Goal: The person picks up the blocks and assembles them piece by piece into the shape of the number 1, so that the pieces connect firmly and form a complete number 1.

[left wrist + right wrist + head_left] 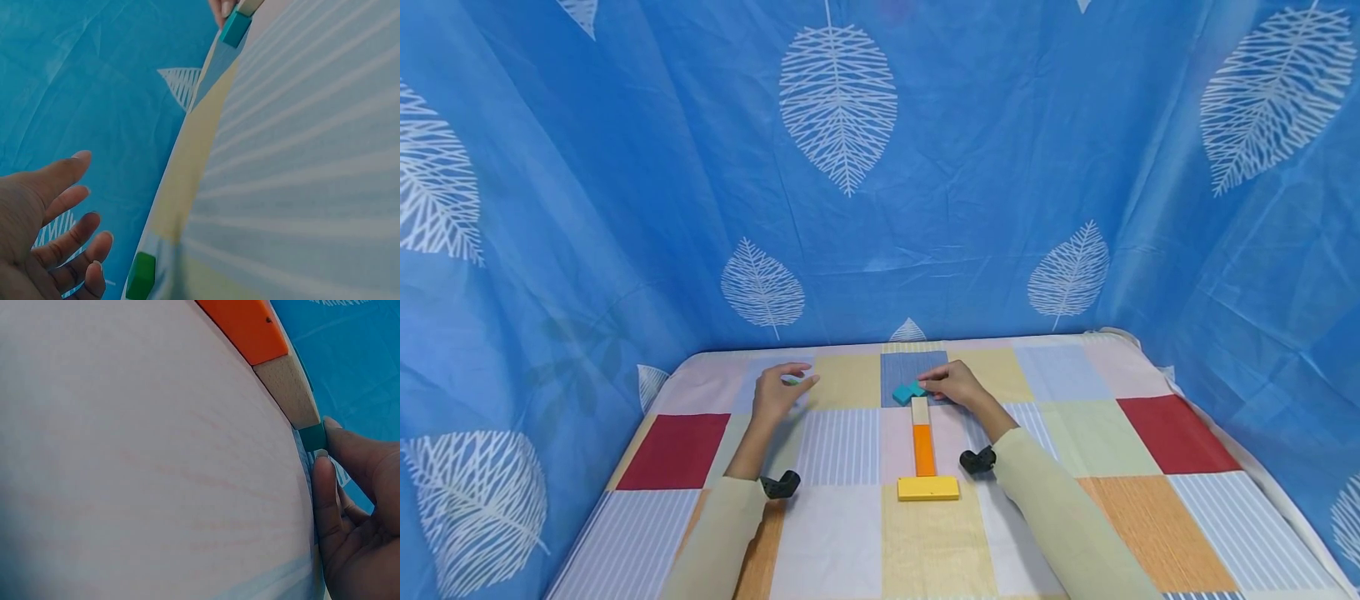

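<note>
My right hand (955, 385) pinches a teal block (314, 436) between thumb and fingertips at the far end of a row of blocks. Teal shows as two angled parts in the head view; whether these are separate blocks I cannot tell. Against the teal lies a plain wooden block (920, 410), followed by an orange block (923, 450) and, crosswise at the near end, a yellow block (928, 489). On the left, my left hand (777, 393) hovers with fingers spread and relaxed near a green block (141, 276), holding nothing. In the head view the fingers partly hide that block.
A patchwork cloth (842, 525) covers the table. Behind it and along both sides hangs a blue curtain (955, 208) with white leaf prints. Each wrist wears a small black device, such as the left camera (781, 485).
</note>
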Demonstrator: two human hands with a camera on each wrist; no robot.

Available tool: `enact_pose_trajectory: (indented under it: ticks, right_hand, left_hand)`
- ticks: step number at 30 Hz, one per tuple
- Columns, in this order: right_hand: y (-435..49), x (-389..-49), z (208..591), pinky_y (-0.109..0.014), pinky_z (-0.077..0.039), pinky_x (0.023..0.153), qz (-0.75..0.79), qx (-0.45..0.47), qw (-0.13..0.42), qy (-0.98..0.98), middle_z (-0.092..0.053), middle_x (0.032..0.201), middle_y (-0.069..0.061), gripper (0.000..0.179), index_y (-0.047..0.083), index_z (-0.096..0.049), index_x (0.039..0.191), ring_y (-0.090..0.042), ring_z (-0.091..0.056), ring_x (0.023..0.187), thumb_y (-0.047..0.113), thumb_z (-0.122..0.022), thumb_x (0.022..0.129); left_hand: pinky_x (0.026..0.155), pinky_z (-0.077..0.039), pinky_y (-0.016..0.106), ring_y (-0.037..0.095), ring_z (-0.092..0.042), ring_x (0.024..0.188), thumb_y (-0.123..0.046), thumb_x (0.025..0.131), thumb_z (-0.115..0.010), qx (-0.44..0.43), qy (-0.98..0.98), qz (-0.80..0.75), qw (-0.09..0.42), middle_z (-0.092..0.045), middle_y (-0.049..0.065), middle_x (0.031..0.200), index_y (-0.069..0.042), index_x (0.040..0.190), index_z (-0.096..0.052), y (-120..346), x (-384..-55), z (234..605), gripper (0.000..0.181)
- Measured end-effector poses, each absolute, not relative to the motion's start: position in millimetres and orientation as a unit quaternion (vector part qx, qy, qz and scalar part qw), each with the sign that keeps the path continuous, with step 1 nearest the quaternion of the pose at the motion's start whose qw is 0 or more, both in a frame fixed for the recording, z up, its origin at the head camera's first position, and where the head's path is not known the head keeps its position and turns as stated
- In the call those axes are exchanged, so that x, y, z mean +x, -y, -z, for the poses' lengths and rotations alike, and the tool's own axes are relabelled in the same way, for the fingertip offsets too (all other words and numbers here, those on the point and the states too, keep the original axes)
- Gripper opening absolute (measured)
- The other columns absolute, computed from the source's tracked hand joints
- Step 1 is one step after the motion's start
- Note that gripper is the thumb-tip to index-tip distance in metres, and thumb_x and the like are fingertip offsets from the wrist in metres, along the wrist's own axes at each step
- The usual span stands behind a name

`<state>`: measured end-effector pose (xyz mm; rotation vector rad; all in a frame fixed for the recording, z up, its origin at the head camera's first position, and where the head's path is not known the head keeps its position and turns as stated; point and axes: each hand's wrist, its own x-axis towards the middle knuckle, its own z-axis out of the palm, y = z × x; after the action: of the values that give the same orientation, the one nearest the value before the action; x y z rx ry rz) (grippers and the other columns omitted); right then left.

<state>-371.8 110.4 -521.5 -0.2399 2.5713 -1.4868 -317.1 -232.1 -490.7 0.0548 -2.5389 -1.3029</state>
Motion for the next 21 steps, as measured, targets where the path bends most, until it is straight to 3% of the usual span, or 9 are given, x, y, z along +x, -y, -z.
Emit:
enact_pose_trajectory:
  ticks: [9, 21]
  right_hand:
    - [-110.7, -372.3, 520.7, -0.025, -0.054, 0.066, 0.501, -0.081, 0.082, -0.858, -0.074, 0.11, -0.012, 0.022, 0.006, -0.079, 0.111, -0.013, -0.061, 0.07, 0.019, -0.074, 0.095]
    - [-110.7, -371.6, 522.3, -0.024, -0.052, 0.064, 0.49, -0.081, 0.081, -0.864, -0.074, 0.109, -0.011, 0.022, 0.007, -0.079, 0.112, -0.013, -0.059, 0.065, 0.019, -0.073, 0.095]
  left_hand:
    - [0.069, -0.05, 0.032, 0.03, -0.061, 0.09, -0.025, 0.088, -0.081, 0.038, 0.882, 0.445, 0.147, -0.071, 0.016, 0.108, -0.007, 0.118, -0.076, 249.9, -317.9, 495.8, 0.036]
    - [0.07, -0.048, 0.03, 0.031, -0.06, 0.089, -0.018, 0.086, -0.082, 0.051, 0.868, 0.471, 0.15, -0.069, 0.022, 0.105, 0.0, 0.122, -0.072, 264.4, -318.0, 510.5, 0.041]
